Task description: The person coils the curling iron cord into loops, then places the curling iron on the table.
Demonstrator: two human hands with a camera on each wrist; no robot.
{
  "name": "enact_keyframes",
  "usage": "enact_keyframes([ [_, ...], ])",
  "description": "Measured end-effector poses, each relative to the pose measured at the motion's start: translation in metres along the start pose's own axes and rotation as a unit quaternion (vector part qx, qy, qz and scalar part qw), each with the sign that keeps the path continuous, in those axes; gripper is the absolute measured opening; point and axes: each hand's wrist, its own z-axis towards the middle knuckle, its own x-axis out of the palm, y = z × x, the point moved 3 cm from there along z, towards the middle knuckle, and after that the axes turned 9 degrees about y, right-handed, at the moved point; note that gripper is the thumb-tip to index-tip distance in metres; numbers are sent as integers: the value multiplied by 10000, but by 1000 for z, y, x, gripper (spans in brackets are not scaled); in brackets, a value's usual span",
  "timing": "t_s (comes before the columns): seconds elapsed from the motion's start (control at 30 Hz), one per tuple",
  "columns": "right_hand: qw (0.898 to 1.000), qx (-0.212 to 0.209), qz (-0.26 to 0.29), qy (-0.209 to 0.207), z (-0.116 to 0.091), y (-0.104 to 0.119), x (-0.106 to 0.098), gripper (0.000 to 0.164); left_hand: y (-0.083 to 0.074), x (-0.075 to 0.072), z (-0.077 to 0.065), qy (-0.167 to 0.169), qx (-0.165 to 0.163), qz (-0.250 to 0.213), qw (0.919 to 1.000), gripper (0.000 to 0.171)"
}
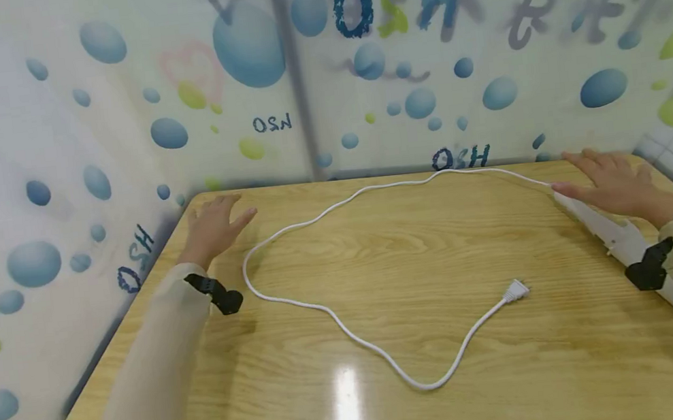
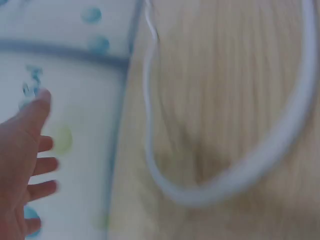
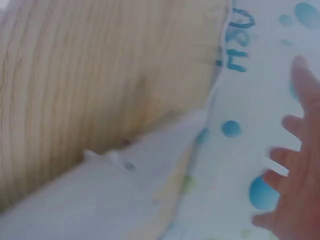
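Observation:
A white power cord (image 1: 356, 334) lies in a wide loop on the wooden table, its two-pin plug (image 1: 516, 290) right of the middle. Its far end meets a long white object (image 1: 616, 235) with a ragged, torn-looking covering; I cannot tell what is inside. My left hand (image 1: 213, 226) is at the back left, fingers spread, apart from the cord and holding nothing. Over the far end of the white object is my right hand (image 1: 614, 184), fingers extended and holding nothing. The right wrist view shows the covering (image 3: 105, 192) beside and apart from that hand (image 3: 300, 165).
The wooden table (image 1: 427, 248) ends at a patterned wall (image 1: 324, 88) behind it. Another patterned side wall (image 1: 36, 221) rises along the left edge. Each wrist carries a small black camera mount (image 1: 219, 294). A light reflection shines on the table front.

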Motion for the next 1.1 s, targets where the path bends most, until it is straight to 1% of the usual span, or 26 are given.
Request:
enact_keyframes([
  [0.13, 9989, -404, 157, 153, -15, 10, -12, 64, -42, -3, 17, 12, 561, -518, 9971, 48],
  [0.2, 9985, -456, 161, 253, -23, 13, -15, 59, -64, -4, 27, 87, 758, -740, 9943, 40],
  [0.33, 9989, -249, 18, 401, -41, 14, -17, 61, -110, -1, 46, 181, 1192, -1023, 9874, 32],
  [0.47, 9991, -21, -184, 368, -61, 10, -12, 62, -155, 5, 66, 234, 1634, -1202, 9789, 27],
  [0.67, 9987, 256, -404, 186, -86, -2, -4, 61, -216, 20, 89, 580, 1965, -1385, 9689, 28],
  [0.77, 9982, 315, -511, 60, -97, -8, 2, 59, -241, 29, 99, 712, 2112, -1516, 9630, 27],
  [0.87, 9975, 341, -605, -123, -106, -14, 8, 57, -263, 39, 109, 795, 2256, -1623, 9573, 27],
  [0.97, 9969, 467, -593, -214, -113, -23, 15, 57, -281, 48, 117, 889, 2356, -1718, 9524, 27],
  [1.1, 9966, 621, -449, -286, -119, -35, 25, 56, -301, 58, 127, 992, 2332, -1896, 9486, 27],
])
